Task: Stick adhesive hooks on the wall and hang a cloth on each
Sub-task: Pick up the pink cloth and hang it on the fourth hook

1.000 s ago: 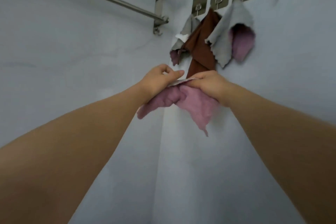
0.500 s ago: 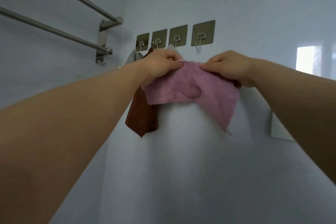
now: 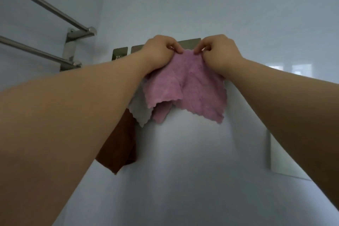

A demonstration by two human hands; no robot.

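Left hand: the left hand (image 3: 159, 49) is raised against the wall at 11 o'clock of the view's middle. Its fingers (image 3: 174, 47) are curled, and the cloth's top edge is pinched between thumb and fingertips.
Right hand: the right hand (image 3: 220, 51) is held level with the left, at its 3 o'clock and a little apart. Its fingers (image 3: 201, 47) are curled, and the same top edge is pinched.
Task cloth: the pink fleecy cloth with wavy edges (image 3: 198, 93) is held up by its top edge between both hands and hangs toward 6 o'clock, flat before the wall.
Hook above: a square bronze-coloured adhesive hook plate (image 3: 189, 42) is seen at 12 o'clock of the pink cloth, between the two hands. Its hook is covered, so it cannot be told whether the cloth is caught on it.
Other plates: a leftmost plate (image 3: 120, 53) and a second plate (image 3: 136, 49) are seen at 9 o'clock of the left hand, the second partly hidden by the wrist.
Hung cloths: a grey wavy-edged cloth (image 3: 140, 110) hangs at 8 o'clock of the pink cloth and is overlapped by it. A rust-brown cloth (image 3: 119, 145) hangs lower, partly behind the left forearm.
Wall: a pale blue-grey wall (image 3: 183, 180) fills the view.
Rail: a two-bar steel towel rail (image 3: 45, 5) is mounted at 10 o'clock.
Panel: a pale rectangular wall panel (image 3: 286, 159) is seen at 4 o'clock.
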